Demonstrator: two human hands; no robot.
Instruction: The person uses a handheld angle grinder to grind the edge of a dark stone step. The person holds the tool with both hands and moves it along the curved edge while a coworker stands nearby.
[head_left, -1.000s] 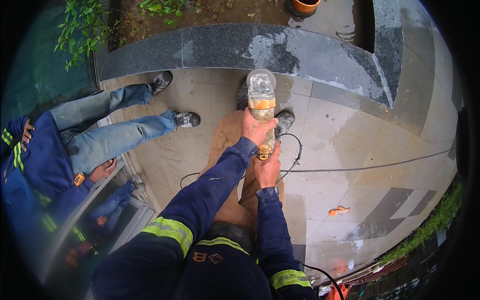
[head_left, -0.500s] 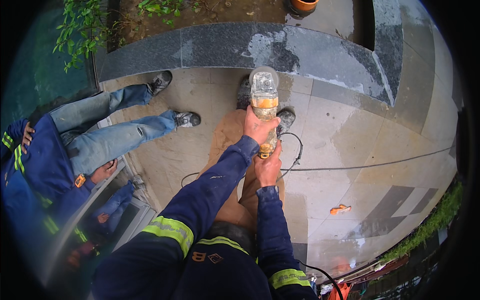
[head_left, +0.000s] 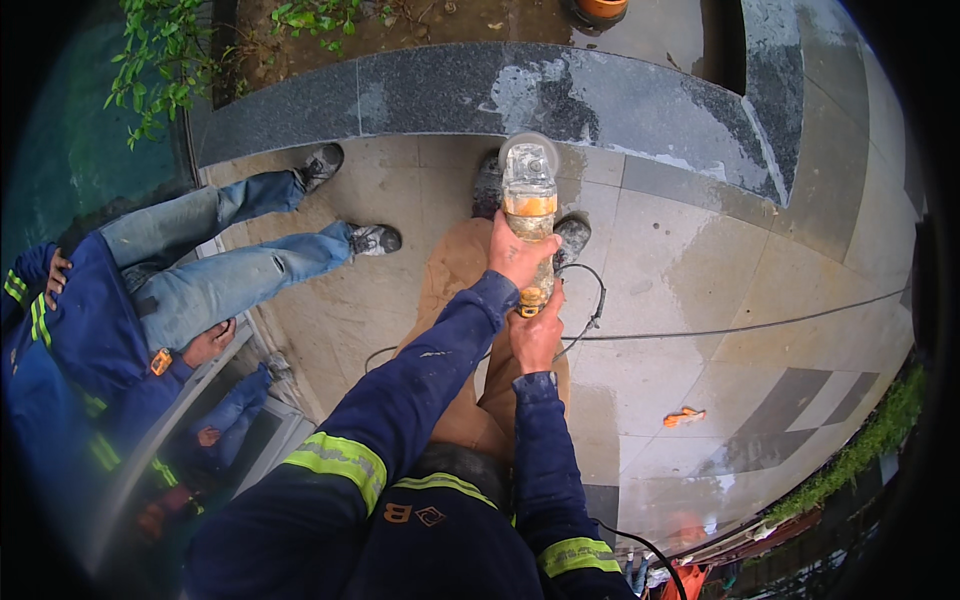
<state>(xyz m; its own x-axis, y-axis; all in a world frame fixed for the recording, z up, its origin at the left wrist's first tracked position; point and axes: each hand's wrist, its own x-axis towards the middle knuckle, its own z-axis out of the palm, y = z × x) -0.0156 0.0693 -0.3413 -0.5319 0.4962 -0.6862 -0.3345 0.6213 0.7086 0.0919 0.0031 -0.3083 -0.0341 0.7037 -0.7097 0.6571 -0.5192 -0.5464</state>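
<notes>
The wet floor of beige and grey tiles was bordered by a curved, white-smeared ledge of dark speckled stone. Above the floor, a grimy yellow-and-grey angle grinder was held, its body wrapped by the curled left hand, its rear enclosed by the right hand. Its round grey disc was seen against the ledge's edge.

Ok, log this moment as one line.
Left hand: gripping grinder, middle | right hand: gripping grinder, rear | cable: on paving
</notes>
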